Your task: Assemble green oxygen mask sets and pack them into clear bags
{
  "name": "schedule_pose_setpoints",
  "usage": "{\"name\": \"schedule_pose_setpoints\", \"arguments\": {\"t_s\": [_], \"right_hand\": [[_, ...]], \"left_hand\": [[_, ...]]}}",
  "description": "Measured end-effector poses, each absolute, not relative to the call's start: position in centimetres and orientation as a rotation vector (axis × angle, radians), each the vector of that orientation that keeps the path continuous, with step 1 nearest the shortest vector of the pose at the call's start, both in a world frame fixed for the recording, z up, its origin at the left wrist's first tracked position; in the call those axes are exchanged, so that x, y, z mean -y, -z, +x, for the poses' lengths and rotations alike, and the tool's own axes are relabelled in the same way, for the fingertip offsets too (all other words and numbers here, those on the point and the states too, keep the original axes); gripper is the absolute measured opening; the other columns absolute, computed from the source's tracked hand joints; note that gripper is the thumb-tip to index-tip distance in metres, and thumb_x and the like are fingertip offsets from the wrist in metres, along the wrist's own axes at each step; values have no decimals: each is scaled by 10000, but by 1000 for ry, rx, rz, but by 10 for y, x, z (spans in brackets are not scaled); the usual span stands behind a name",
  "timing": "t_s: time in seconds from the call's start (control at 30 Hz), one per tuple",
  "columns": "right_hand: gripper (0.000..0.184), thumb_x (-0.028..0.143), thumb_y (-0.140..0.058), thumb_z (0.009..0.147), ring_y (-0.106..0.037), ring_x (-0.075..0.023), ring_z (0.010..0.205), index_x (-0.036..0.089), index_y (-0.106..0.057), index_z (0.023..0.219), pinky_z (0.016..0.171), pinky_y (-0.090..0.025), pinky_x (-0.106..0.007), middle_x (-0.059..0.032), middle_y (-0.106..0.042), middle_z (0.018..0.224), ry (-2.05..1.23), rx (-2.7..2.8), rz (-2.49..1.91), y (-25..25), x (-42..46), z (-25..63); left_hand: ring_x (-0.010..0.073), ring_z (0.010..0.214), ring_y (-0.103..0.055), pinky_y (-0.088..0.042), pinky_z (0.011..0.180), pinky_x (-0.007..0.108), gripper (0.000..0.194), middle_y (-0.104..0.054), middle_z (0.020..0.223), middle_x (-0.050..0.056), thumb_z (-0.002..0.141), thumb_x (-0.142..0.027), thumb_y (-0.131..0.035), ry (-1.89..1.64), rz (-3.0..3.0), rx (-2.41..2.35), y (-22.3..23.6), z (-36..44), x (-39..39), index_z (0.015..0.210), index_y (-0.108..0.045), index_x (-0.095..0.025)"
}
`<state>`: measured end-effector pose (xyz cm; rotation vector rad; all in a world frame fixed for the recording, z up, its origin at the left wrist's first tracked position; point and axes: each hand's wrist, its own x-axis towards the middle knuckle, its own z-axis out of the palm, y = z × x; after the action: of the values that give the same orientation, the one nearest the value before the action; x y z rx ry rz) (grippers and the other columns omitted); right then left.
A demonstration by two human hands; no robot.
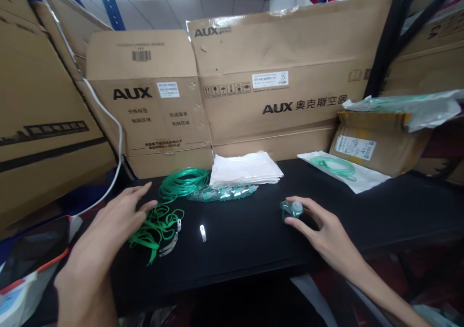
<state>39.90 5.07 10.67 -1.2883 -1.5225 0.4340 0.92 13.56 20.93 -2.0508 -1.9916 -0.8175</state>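
My right hand [328, 228] pinches a small, clear green oxygen mask [292, 211] between thumb and fingers, over the right half of the black table [246, 240]. The mask's round, pale connector faces me. On the left, my left hand [118, 218] has its fingers stretched out and apart, holding nothing. It hovers beside a loose heap of green elastic straps [154, 228], partly hiding them. Near the straps lie thin metal nose clips [169, 246], and a single white-looking clip [203, 233] rests apart from them. A coil of green tubing [184, 182] sits behind the straps.
Stacked white pouches [246, 168] lie at the back, with a row of clear green masks [224, 192] before them. A packaged tubing set [342, 170] and a cardboard box [373, 141] stand right. Large cartons [290, 51] wall the back. A phone-like device [39, 245] is left.
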Motion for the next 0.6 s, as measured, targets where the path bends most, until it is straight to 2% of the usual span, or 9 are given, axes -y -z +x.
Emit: {"name": "schedule_pose_setpoints", "arguments": {"t_s": [0.07,0.13,0.17,0.23,0.3,0.37,0.4,0.5,0.6], "right_hand": [[398,539,-693,887,-674,-279,1019,292,-694,1199,929,-554,-415,-66,-700,1124,-327,1530,-1347,-105,-49,399],[400,551,-696,884,-668,-241,861,297,-700,1193,848,-566,-374,-42,-685,945,-241,1555,-1397,-103,-47,398],[395,543,-694,889,-658,-223,789,297,-695,1198,812,-570,-355,-24,-666,861,-242,1580,-1395,-101,-46,398],[369,494,-674,920,-671,-203,743,301,-669,1235,780,-586,-322,-13,-677,854,-310,1644,-1326,-97,-47,398],[327,421,-650,950,-722,-221,922,320,-649,1261,850,-601,-306,-41,-715,1107,-346,1719,-1212,-94,-49,400],[311,353,-630,964,-663,-259,1196,351,-649,1274,987,-571,-329,-44,-614,1397,-290,1796,-1143,-91,-50,402],[317,328,-619,969,-608,-273,1289,368,-649,1282,1043,-544,-351,-33,-557,1474,-249,1834,-1134,-91,-50,403],[364,298,-603,972,-525,-303,1385,392,-630,1322,1126,-483,-429,-32,-482,1546,-178,1922,-1150,-92,-47,406],[399,318,-646,945,-501,-337,1407,364,-604,1339,1127,-474,-474,-68,-436,1584,-236,1937,-1137,-93,-41,407]], "left_hand": [[376,1255,-612,-461,1040,494,428,-658,1368,135,970,-340,-555,802,-2158,1925,-213,36,-129,1330,-640,-126],[287,1209,-645,-454,1066,413,391,-697,1311,72,1016,-404,-497,871,-2263,1827,-210,75,-119,1305,-667,-203],[264,1212,-640,-438,1088,388,364,-716,1281,63,1017,-411,-512,1025,-2396,1757,-206,96,-114,1254,-701,-210],[247,1171,-656,-455,1075,375,363,-734,1252,47,1009,-463,-532,1138,-2772,1666,-191,139,-102,1221,-725,-240],[255,1082,-674,-489,1029,405,457,-718,1264,48,959,-523,-608,1129,-3020,1649,-173,172,-94,1327,-665,-259],[252,1078,-660,-498,1003,399,456,-693,1281,53,975,-502,-591,1179,-3159,1600,-159,190,-90,1361,-633,-261],[240,1058,-661,-502,988,383,422,-697,1253,47,985,-474,-584,1205,-3205,1565,-154,194,-90,1347,-638,-265],[195,946,-673,-531,901,324,345,-711,1134,29,948,-388,-661,1347,-3326,1483,-151,193,-95,1268,-666,-260],[166,872,-677,-550,810,278,364,-708,1040,22,883,-300,-748,1552,-3377,1476,-153,190,-100,1224,-648,-222]]}}
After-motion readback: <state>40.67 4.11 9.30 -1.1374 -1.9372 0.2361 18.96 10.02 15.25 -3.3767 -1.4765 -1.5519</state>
